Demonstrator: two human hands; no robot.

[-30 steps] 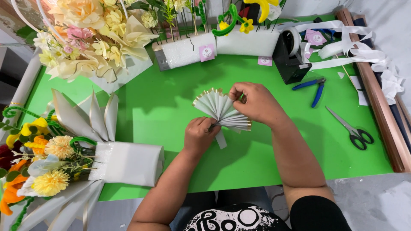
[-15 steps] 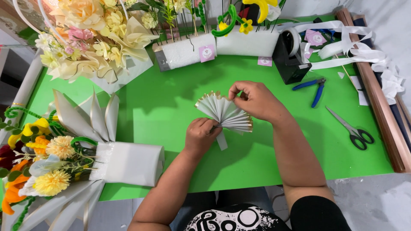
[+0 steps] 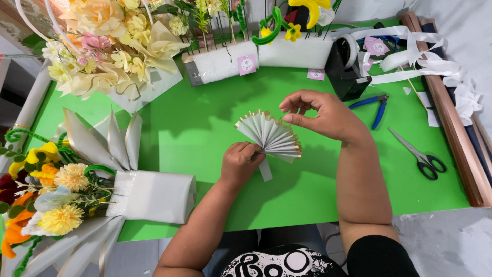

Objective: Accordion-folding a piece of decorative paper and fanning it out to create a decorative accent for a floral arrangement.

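Scissors (image 3: 423, 157), blue pliers (image 3: 373, 104) (well apart)

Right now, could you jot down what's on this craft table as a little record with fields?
Surface: bright green table mat
Left hand: pinches the base of the pleated white paper fan with gold edges
Right hand: raised just right of the fan's top, fingers loosely curled, holding nothing visible
Right side: blue-handled pliers, black-handled scissors, black tape dispenser
Left side: flower bouquet in white wrapping

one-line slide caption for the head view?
Left hand pinches a pleated paper fan at its base over a green table, right hand open above it.
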